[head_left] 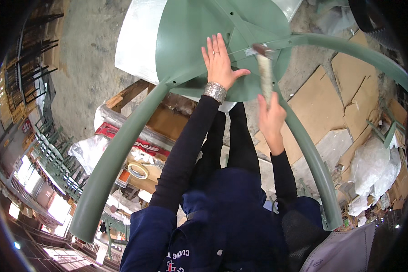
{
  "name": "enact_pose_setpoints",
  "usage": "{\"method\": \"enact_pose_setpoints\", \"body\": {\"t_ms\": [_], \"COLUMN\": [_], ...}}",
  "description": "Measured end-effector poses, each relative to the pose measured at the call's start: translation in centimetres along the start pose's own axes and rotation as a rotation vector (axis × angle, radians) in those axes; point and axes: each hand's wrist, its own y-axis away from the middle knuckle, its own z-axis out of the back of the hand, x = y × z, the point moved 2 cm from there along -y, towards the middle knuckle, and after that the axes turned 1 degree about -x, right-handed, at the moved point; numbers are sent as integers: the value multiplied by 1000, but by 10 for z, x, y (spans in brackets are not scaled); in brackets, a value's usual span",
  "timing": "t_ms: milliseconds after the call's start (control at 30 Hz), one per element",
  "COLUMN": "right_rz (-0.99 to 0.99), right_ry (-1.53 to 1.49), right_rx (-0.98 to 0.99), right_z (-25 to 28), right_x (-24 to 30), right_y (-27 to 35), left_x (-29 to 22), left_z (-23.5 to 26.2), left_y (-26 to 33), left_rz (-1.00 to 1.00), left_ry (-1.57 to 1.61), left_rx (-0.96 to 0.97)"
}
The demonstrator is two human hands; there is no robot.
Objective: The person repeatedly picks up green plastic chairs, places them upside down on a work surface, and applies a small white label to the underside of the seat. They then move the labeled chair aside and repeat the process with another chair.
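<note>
A green chair or stool (181, 31) stands upside down before me, its thick legs splayed out toward me. My left hand (221, 68) lies flat on the underside of its round seat, fingers stretched and thumb out to the side. In my right hand (272, 119) is a hammer (265, 75), gripped near the lower end of its pale handle. The brown hammer head, slightly blurred, is over a small silvery plate (250, 52) on the green frame. Whether the head touches the plate, I cannot tell.
White sheeting (138, 38) lies under the seat. To the left are a wooden crate (127, 96), plastic-wrapped goods and a roll of tape (138, 170). Flattened cardboard (319, 97) covers floor at right, near a plastic bag (371, 165). Stacked green chairs (54, 152) stand far left.
</note>
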Motion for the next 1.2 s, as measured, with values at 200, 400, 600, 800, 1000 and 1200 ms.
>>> {"method": "enact_pose_setpoints", "body": {"t_ms": [200, 400, 600, 800, 1000, 1200], "right_rz": [-82, -38, -187, -208, -315, 176], "right_ry": [287, -100, 85, 45, -44, -155], "right_rx": [131, -231, -190, -217, -145, -271], "right_z": [-19, 26, -14, -13, 18, 65], "right_x": [-22, 13, -14, -5, 27, 66], "right_y": [0, -2, -5, -7, -6, 34], "left_x": [-2, -1, -3, -3, 1, -64], "left_z": [-1, -1, -3, 0, 6, 96], "left_y": [-5, -3, -4, -9, -13, 46], "left_rz": [-9, 13, 18, 18, -12, 99], "left_ry": [25, 22, -2, -1, -7, 1119], "left_rx": [-29, -17, 4, 5, 40, 322]}}
